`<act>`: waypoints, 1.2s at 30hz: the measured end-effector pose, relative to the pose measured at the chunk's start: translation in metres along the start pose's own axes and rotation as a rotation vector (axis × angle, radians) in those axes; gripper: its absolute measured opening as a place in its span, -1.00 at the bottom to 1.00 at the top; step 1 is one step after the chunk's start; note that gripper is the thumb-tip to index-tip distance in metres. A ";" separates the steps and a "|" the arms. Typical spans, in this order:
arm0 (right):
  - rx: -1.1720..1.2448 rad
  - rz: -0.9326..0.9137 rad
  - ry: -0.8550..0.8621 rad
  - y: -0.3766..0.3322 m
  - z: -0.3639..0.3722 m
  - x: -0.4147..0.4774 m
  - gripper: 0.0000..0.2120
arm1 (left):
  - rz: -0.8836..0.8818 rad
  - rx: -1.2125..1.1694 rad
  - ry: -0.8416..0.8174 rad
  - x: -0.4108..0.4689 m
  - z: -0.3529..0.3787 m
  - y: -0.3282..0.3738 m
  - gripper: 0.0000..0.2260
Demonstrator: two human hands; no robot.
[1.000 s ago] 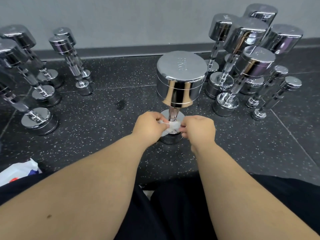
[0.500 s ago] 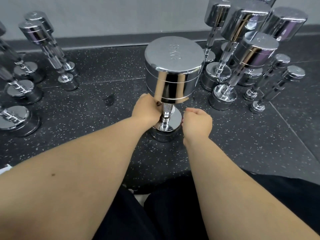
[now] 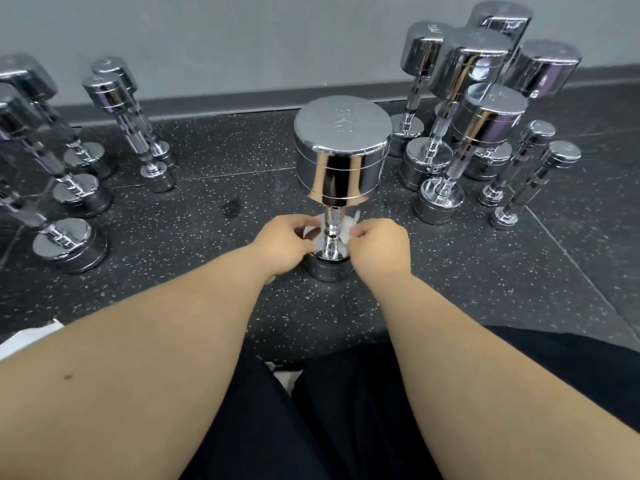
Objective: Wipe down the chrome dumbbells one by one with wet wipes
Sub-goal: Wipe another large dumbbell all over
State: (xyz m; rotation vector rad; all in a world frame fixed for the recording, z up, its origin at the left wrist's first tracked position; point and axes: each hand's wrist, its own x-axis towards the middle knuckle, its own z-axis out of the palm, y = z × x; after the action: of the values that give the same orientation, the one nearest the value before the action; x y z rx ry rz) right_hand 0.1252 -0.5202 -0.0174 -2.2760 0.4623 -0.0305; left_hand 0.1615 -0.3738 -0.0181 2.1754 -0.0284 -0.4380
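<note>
Left hand (image 3: 280, 244) and right hand (image 3: 379, 247), fingers curled, each pinching one end of a white wet wipe (image 3: 347, 227). The hands flank the knurled handle (image 3: 331, 225) of a chrome dumbbell (image 3: 341, 157). The wipe passes behind the handle, which shows bare between the two ends.

The dumbbell stands on end on the dark speckled floor (image 3: 207, 271), centre of view. Its long axis is vertical: the upper head (image 3: 341, 133) faces the camera and the lower head (image 3: 327, 270) rests on the floor.

Compared with half a second ago, the left hand, then pressed high against the handle under the upper head, is lower and off the metal. The right hand, then a fist clear of the handle, is close beside it. The wipe, then out of sight, shows on both sides. One second ago it lay bunched in front of the handle.

The fingertips are turned away from the camera, and the hands cover part of the lower head. The weight marking on the upper head is too blurred to read. More chrome dumbbells stand upright to the right (image 3: 485, 133) and to the left (image 3: 69, 188), the leftmost cut by the frame edge. A white object (image 3: 27, 337) at the left edge is cut off and cannot be identified.
</note>
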 end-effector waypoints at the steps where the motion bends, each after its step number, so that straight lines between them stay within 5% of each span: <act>1: -0.037 0.001 -0.015 -0.002 0.000 -0.006 -0.69 | 0.004 0.015 0.003 -0.002 0.001 0.001 -0.57; 19: -0.063 0.011 0.110 0.014 0.015 0.006 -0.71 | -0.014 -0.045 0.001 0.003 0.000 0.000 -0.55; 22: 0.202 0.170 0.094 0.008 0.013 -0.004 -0.74 | 0.117 0.052 0.042 -0.012 0.006 0.017 -0.56; 25: 0.726 0.333 0.235 -0.013 0.003 -0.007 -0.92 | 0.159 -0.085 0.216 -0.033 0.012 0.036 -0.78; 27: 1.082 0.347 0.249 -0.027 -0.012 -0.005 -0.75 | 0.158 -0.236 0.303 -0.040 0.016 0.043 -0.90; 29: 1.389 0.326 0.183 -0.041 -0.029 -0.005 -0.66 | 0.128 -0.559 0.374 -0.045 0.009 0.050 -0.72; 32: 1.513 0.285 0.095 -0.053 -0.039 -0.004 -0.67 | 0.113 -0.965 0.267 -0.050 -0.009 0.064 -0.70; 36: 1.556 0.243 0.065 -0.058 -0.037 -0.004 -0.67 | 0.174 -0.784 0.179 -0.051 -0.010 0.073 -0.75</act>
State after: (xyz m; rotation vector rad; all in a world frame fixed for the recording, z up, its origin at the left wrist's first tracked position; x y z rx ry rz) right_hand 0.1338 -0.5096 0.0501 -0.6916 0.4755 -0.2461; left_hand 0.1269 -0.4017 0.0600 1.4145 0.0466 -0.1142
